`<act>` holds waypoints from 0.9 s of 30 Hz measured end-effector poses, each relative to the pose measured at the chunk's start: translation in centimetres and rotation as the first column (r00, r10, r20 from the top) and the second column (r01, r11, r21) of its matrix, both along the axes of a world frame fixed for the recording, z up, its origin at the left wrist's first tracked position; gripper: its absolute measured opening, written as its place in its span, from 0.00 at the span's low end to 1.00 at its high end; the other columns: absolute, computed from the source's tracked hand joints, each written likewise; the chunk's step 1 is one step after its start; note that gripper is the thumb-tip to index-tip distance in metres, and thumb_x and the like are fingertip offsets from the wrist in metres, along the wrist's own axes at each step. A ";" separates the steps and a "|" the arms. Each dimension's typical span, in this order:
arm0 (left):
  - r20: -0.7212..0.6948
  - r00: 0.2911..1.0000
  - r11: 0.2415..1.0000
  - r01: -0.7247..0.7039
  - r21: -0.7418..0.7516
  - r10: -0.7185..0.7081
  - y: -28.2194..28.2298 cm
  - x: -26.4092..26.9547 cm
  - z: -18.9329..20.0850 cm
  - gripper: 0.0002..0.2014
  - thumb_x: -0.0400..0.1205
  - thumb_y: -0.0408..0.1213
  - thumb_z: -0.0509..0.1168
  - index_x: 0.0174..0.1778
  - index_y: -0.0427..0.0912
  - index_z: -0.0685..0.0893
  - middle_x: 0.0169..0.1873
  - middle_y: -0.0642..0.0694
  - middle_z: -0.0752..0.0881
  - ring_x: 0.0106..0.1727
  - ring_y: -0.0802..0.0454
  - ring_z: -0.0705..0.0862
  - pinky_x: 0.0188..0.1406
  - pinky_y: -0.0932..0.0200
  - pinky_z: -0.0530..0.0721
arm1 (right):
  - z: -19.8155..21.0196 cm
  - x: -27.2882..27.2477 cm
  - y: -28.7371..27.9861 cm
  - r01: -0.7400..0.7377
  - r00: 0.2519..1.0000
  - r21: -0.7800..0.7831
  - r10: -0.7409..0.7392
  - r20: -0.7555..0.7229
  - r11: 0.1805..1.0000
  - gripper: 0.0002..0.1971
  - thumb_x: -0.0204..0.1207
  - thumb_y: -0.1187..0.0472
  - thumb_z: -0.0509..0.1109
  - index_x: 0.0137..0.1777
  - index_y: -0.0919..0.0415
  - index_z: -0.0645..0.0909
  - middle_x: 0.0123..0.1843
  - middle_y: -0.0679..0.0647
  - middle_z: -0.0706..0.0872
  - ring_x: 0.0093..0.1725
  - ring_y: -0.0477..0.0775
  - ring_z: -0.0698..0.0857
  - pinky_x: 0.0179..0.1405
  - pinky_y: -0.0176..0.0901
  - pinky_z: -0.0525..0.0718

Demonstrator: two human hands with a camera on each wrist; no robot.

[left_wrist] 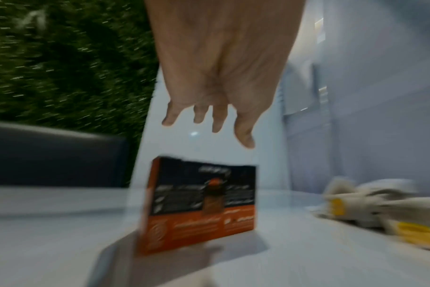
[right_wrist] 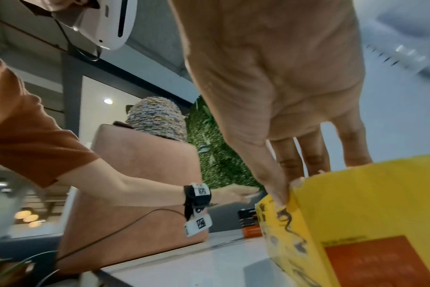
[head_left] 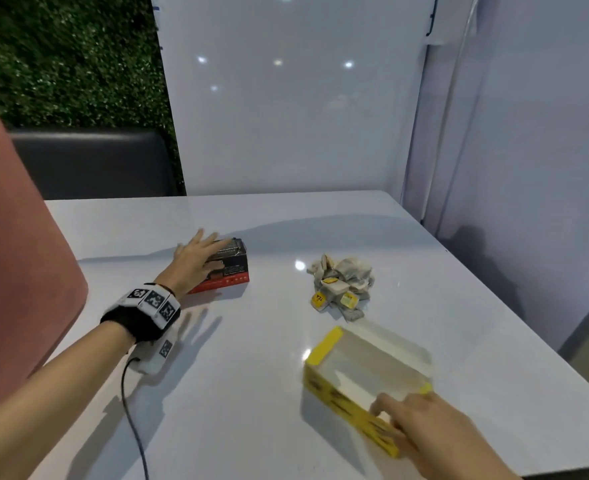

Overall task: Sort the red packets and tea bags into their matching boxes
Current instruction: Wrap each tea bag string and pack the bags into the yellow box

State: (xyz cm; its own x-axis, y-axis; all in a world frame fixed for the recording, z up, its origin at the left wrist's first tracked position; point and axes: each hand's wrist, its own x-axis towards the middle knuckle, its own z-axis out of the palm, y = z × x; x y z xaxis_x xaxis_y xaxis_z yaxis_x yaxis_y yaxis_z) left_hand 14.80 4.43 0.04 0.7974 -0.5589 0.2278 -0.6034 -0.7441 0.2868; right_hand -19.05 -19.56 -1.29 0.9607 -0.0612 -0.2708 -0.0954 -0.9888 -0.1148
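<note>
A red and black box (head_left: 232,271) stands on the white table (head_left: 251,358) at the left, with a row of thin packet edges showing in its open top. My left hand (head_left: 199,252) hovers over it, fingers spread and straight; in the left wrist view the left hand (left_wrist: 209,124) hangs above the red and black box (left_wrist: 201,203) without touching. A pile of tea bags (head_left: 341,287) lies mid-table. Near me sits an open, empty yellow box (head_left: 366,372). My right hand (head_left: 414,417) pinches its near corner, fingers (right_wrist: 290,161) inside the yellow box (right_wrist: 368,213) wall, thumb outside.
A pink upholstered chair back (head_left: 16,254) rises at the table's left edge, and a dark seat (head_left: 92,164) stands behind it. White panels (head_left: 286,98) close off the far and right sides. A cable (head_left: 130,410) trails from my left wrist across the table.
</note>
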 end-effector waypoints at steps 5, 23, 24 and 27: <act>0.052 0.855 0.843 0.518 -0.145 -0.516 1.0 -11.8 1.6 0.22 0.81 0.55 0.58 0.66 0.51 0.82 0.64 0.55 0.83 0.70 0.63 0.75 0.69 0.67 0.72 | -0.3 5.1 3.5 -0.300 0.940 -0.026 0.300 0.163 0.953 0.15 0.81 0.62 0.55 0.64 0.46 0.71 0.53 0.55 0.85 0.56 0.59 0.80 0.57 0.47 0.75; -0.101 0.988 0.931 0.143 0.336 -0.115 7.3 -18.7 -2.6 0.12 0.83 0.43 0.59 0.60 0.62 0.78 0.51 0.59 0.85 0.51 0.61 0.83 0.43 0.61 0.78 | 2.1 27.4 -6.1 -0.126 0.991 -0.152 0.115 -0.075 0.980 0.52 0.65 0.47 0.76 0.82 0.43 0.44 0.81 0.57 0.59 0.79 0.63 0.63 0.75 0.62 0.66; -0.106 0.988 0.932 0.141 0.333 -0.111 7.2 -18.5 -2.6 0.11 0.83 0.43 0.59 0.59 0.61 0.79 0.50 0.59 0.85 0.50 0.61 0.83 0.42 0.61 0.78 | 1.6 27.8 -6.9 -0.121 0.986 -0.189 0.096 -0.139 0.975 0.56 0.62 0.45 0.78 0.81 0.41 0.41 0.82 0.56 0.57 0.79 0.62 0.63 0.76 0.60 0.67; -0.124 0.988 0.943 0.127 0.307 -0.093 6.8 -18.1 -2.4 0.10 0.82 0.42 0.59 0.55 0.59 0.80 0.46 0.57 0.86 0.46 0.60 0.82 0.38 0.62 0.75 | 0.2 27.7 -7.7 -0.140 0.971 -0.182 0.098 -0.220 0.973 0.59 0.58 0.43 0.81 0.81 0.39 0.42 0.83 0.53 0.55 0.80 0.56 0.63 0.76 0.49 0.65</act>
